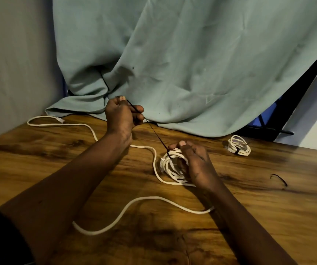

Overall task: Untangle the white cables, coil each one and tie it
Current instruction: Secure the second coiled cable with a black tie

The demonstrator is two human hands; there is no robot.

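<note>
My right hand [194,163] grips a small coil of white cable [170,166] just above the wooden table [268,207]. A black zip tie [154,131] loops round the coil and runs taut up and to the left, where my left hand [121,115] pinches its free end. A long loose white cable [88,129] snakes across the table from the back left, past the coil, and curves along the front [134,205]. A second white coil [239,145], bound with a black tie, lies at the back right.
A spare black zip tie [279,178] lies on the table to the right. A pale green cloth [192,64] hangs behind and drapes onto the table's back edge. A grey wall [10,64] stands at the left.
</note>
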